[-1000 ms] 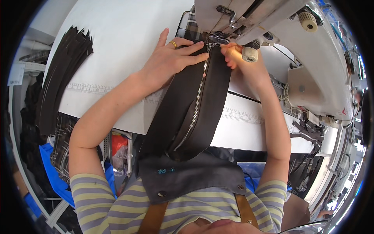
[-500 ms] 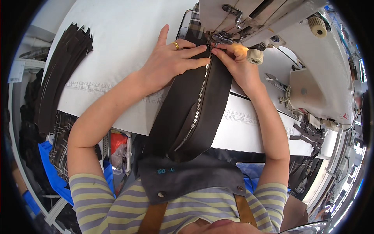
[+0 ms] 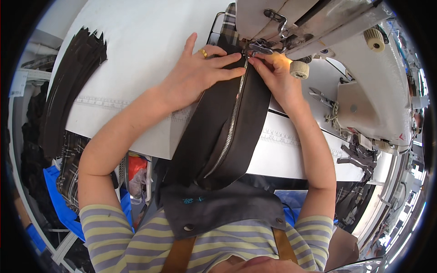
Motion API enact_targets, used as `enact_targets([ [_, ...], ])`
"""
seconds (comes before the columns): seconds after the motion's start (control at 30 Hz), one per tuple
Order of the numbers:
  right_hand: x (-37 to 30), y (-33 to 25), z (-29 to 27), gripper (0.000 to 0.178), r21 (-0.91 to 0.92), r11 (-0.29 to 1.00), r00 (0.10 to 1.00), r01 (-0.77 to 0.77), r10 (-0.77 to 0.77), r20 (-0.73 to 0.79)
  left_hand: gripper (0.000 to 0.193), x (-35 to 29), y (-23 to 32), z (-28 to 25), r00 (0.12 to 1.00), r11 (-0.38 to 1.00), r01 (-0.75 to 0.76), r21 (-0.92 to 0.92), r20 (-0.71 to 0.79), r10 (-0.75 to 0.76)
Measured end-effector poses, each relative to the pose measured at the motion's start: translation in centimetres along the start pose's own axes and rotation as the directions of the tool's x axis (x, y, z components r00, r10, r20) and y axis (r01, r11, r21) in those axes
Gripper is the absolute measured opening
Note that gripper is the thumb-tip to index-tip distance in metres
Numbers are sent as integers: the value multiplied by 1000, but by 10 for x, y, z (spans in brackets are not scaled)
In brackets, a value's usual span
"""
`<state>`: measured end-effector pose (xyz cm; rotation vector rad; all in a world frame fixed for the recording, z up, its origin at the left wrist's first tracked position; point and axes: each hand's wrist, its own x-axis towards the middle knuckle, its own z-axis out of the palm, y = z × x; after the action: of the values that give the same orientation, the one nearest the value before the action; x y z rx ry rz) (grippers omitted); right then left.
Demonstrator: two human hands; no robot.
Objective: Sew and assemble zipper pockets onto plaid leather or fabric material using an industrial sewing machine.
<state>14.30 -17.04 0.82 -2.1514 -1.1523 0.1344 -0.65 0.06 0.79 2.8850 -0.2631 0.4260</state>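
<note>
A long dark brown fabric or leather piece (image 3: 195,132) lies lengthwise before me, its near end hanging over the table edge. A silver-toothed zipper (image 3: 233,118) runs along it up to the metal presser foot (image 3: 261,48) of a white sewing machine (image 3: 364,82). My left hand (image 3: 193,75), with a gold ring, rests on the piece left of the zipper, fingers spread and fingertips by the teeth. On the other side, my right hand (image 3: 284,84) pinches the zipper's edge just in front of the foot. The needle's contact point is hidden.
A bundle of dark strips (image 3: 75,82) lies on the white table (image 3: 132,59) at the left. Scissors (image 3: 322,97) sit beside the machine's base, with dark scraps (image 3: 357,157) at the right. Blue bins (image 3: 59,195) stand below the table.
Both hands hold nearly the same places by the presser foot. The view has shifted slightly, and the piece shows no clear travel.
</note>
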Motion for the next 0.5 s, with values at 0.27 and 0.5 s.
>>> enact_targets([
  [0.27, 5, 16, 4, 19, 10, 1000, 999, 27, -27, 23, 49, -2, -1, 4, 996, 999, -37, 37, -79, 40],
  [0.5, 8, 24, 7, 17, 49, 999, 1000, -1, 0, 24, 45, -2, -2, 4, 994, 999, -40, 0, -105, 39],
])
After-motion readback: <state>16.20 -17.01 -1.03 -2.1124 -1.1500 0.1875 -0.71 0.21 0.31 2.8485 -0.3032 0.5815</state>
